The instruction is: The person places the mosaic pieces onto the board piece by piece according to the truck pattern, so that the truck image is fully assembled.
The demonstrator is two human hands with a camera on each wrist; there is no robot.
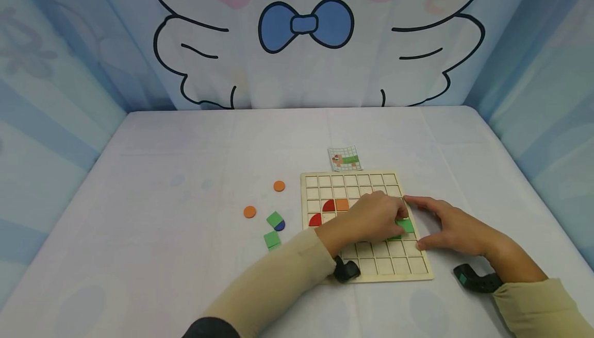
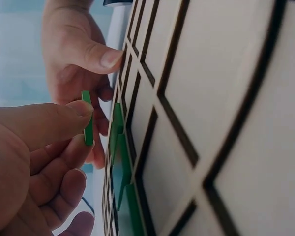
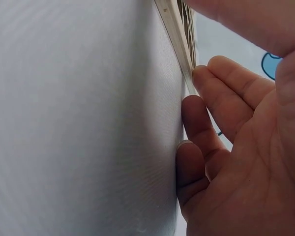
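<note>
My left hand [image 1: 373,217] reaches over a wooden grid board [image 1: 384,266]. In the left wrist view its thumb and fingers pinch a thin green tile [image 2: 88,120] just off the board. Several green tiles lie on the grid, among them a green square [image 1: 407,225] near the right edge; my left hand partly hides this group. Further left on the board are a red quarter-circle [image 1: 329,205], another red quarter-circle [image 1: 315,220] and an orange square [image 1: 342,204]. My right hand [image 1: 457,229], fingers spread and loosely bent, touches the board's right edge.
Left of the board lie two orange discs [image 1: 279,186], green squares [image 1: 271,239] and a blue rounded piece [image 1: 280,226] partly under a green square. A small picture card [image 1: 345,158] lies at the board's far edge. Printed curtains [image 1: 306,80] surround the white table [image 1: 185,266].
</note>
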